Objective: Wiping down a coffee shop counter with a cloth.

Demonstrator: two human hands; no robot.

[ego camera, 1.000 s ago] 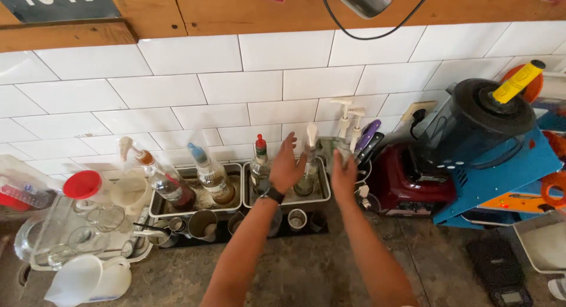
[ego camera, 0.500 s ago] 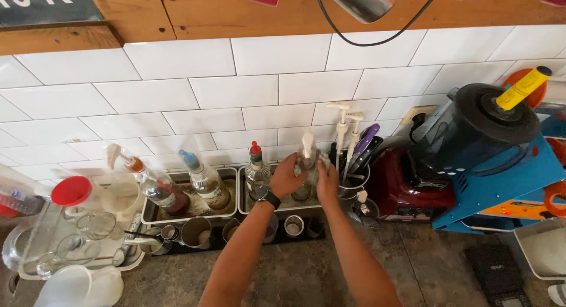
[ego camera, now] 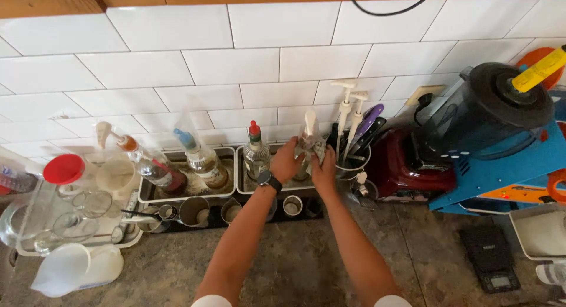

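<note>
Now both hands, left hand (ego camera: 287,161) and right hand (ego camera: 324,170), clasp pump bottle (ego camera: 307,143).

bottle (ego camera: 308,143): clear glass with a white pump top, standing upright
place: in the right-hand metal tray (ego camera: 243,183) against the tiled wall, just right of a red-capped bottle (ego camera: 256,153)
state: gripped on both sides by the hands, lower body hidden
</note>
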